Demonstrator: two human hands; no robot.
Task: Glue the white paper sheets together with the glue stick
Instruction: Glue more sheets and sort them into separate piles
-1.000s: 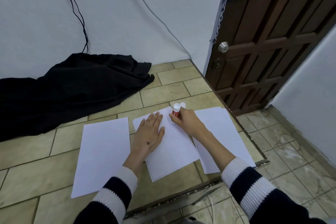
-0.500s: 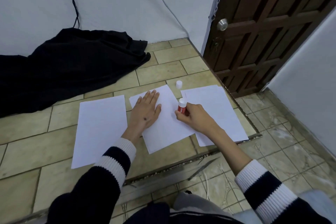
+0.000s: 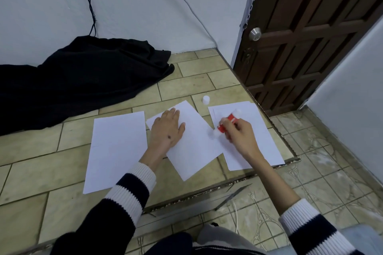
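Three lots of white paper lie on a raised tiled ledge: a left sheet (image 3: 117, 149), a tilted middle sheet (image 3: 194, 147) and a right stack (image 3: 263, 130). My left hand (image 3: 166, 130) lies flat on the upper left part of the middle sheet. My right hand (image 3: 238, 134) grips a red glue stick (image 3: 227, 123), tilted, with its lower end on the middle sheet's right edge. The white cap (image 3: 206, 100) stands alone on the tile just beyond the papers.
A heap of black cloth (image 3: 83, 76) covers the ledge's back left against the white wall, with cables hanging above. A brown wooden door (image 3: 310, 37) stands at the right. The ledge's edge (image 3: 207, 190) drops to a lower tiled floor near my knees.
My right hand carried the glue stick from the middle sheet's far corner down along its right edge, turning it over to a tilt. My left hand stayed flat on the sheet. The camera shifted.
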